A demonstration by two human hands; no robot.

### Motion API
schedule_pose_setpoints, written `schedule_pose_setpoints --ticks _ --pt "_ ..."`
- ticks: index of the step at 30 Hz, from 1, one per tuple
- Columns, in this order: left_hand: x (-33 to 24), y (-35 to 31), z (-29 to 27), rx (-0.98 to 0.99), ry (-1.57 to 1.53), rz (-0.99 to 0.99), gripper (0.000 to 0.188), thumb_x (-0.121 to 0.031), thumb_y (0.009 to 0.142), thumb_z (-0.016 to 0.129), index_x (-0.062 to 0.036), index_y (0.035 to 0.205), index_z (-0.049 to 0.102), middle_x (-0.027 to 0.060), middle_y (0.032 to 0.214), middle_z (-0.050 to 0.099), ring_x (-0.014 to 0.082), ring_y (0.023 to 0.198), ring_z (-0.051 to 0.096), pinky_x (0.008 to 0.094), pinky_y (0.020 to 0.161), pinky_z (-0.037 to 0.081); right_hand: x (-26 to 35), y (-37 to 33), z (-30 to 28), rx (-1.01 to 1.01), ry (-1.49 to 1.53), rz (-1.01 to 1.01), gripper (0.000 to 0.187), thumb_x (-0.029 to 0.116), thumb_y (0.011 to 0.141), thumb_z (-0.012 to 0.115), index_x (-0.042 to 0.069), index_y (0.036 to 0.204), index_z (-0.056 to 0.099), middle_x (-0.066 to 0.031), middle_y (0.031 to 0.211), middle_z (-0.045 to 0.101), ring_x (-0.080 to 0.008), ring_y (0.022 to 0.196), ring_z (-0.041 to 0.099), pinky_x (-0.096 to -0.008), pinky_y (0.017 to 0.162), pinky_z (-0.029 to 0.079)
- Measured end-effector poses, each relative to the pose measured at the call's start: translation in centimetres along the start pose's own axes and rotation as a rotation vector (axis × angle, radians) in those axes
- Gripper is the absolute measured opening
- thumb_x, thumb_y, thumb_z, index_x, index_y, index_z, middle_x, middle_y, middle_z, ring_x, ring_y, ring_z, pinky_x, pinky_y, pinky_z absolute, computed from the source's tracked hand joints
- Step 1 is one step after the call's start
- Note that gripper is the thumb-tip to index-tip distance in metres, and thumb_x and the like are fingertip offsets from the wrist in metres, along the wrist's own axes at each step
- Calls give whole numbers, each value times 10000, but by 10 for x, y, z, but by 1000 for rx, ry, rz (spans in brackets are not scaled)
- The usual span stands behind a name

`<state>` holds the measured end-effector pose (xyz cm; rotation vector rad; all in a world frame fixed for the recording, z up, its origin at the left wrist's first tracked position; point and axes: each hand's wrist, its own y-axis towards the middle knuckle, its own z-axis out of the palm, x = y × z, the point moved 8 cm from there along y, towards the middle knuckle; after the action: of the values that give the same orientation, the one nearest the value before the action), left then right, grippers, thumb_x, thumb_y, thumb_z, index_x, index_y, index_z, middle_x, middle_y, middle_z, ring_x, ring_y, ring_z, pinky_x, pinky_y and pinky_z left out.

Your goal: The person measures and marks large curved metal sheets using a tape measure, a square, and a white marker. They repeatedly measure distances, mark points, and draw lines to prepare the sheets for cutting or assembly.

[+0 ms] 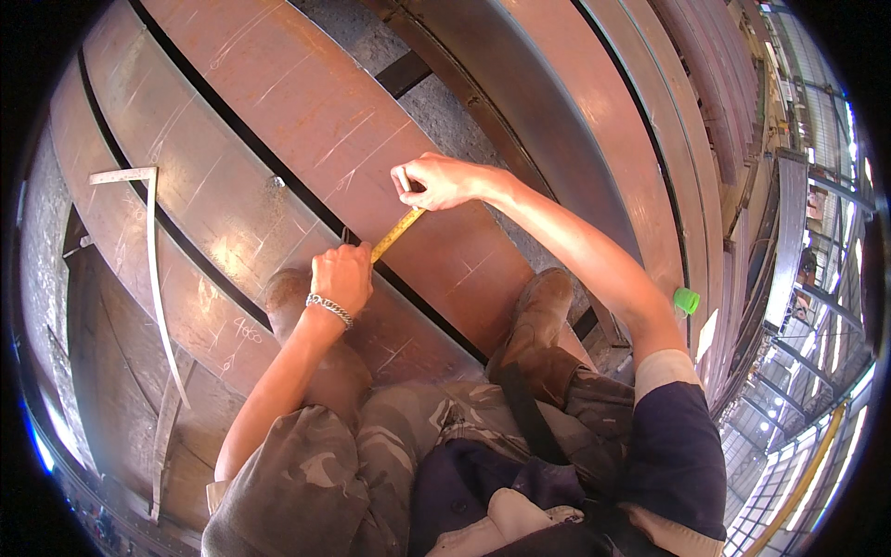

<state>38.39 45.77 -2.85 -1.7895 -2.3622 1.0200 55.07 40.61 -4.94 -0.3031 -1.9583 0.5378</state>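
Note:
A yellow measuring tape (397, 235) stretches between my hands over a long reddish-brown steel plate (445, 243). My left hand (342, 278), with a chain bracelet (330, 311) at the wrist, is closed on the tape's lower left end, beside the dark gap between two plates. Whether a tape case is inside that fist is hidden. My right hand (436, 181) is closed at the upper end; a short pale stick (405, 180), like a piece of chalk, shows between its fingers. The tape runs up to that hand's underside. Thin pale lines mark the plates.
On the plates to the left lies a metal carpenter's square (152, 251). My boots (543, 311) stand on the steel either side of the gap. A bright green ring-shaped object (686, 300) sits by my right elbow. More curved plates (594, 121) extend right, with dark gaps between them.

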Motion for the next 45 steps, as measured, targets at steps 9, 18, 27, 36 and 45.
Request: schedule_pose_setpoints --ticks 9,18,27,36,45 --pt "-2 -1 -3 -15 6 10 125 -98 815 689 -55 931 668 172 824 712 358 798 727 483 714 568 30 -3 -9 -176 -117 -163 135 121 947 644 9 911 577 -137 726 645 -255 638 643 -389 591 480" --pt "-1 0 -2 5 8 12 129 -148 854 681 -52 938 661 171 852 711 380 799 712 506 705 555 47 -24 -64 -652 5 -272 116 106 964 679 40 937 588 -34 735 653 -93 621 602 -292 544 462" --pt "1 0 -20 -101 -9 33 120 -175 899 652 -57 918 659 158 856 693 394 793 695 504 690 554 39 -42 -116 -807 150 -155 94 115 1015 632 24 998 622 -29 816 675 -65 678 642 -234 569 550" --pt "44 11 -68 -290 -65 -43 123 -197 923 654 -97 984 692 117 915 704 381 807 692 492 700 551 42 -63 -156 -950 303 -201 101 125 1003 644 28 993 616 -51 825 691 -68 672 646 -240 553 555" --pt "61 3 -65 -376 -144 -28 135 -189 931 650 -102 1026 691 110 940 710 369 800 698 486 697 552 32 -57 -145 -916 354 -144 110 124 1007 642 24 978 606 -49 818 685 -71 670 641 -242 551 548"
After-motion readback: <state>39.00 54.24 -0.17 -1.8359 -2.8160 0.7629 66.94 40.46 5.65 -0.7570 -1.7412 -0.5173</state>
